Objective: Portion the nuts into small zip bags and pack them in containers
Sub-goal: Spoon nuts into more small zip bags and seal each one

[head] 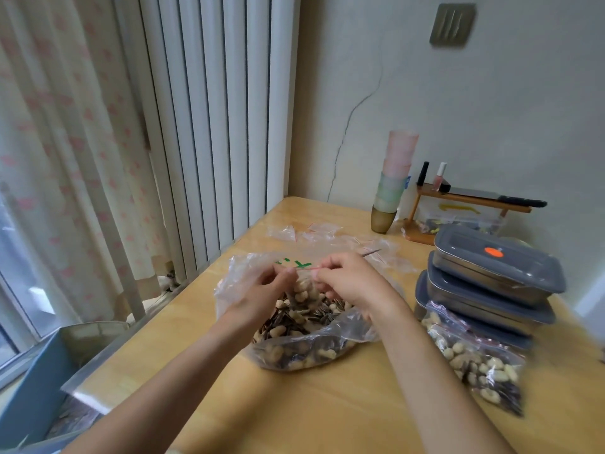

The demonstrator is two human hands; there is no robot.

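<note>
containers (497, 273) grey lids, orange dot | curtain (65, 142) cream w/ pink print | cups (397, 172) pink/green

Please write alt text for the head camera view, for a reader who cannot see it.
Both hands, left hand and right hand, pinch a small zip bag of peanuts above a large open bag of nuts on a wooden table. Filled bags lie beside stacked grey-lidded containers.

Soft daylight from window (13, 257) at left, filtered through curtain (65, 126). Even, fairly bright, weak shadows. Faint sheen on table (327, 404). Wide-angle bending at edges. Wall plate (453, 24) smeared; overall slight softness.
</note>
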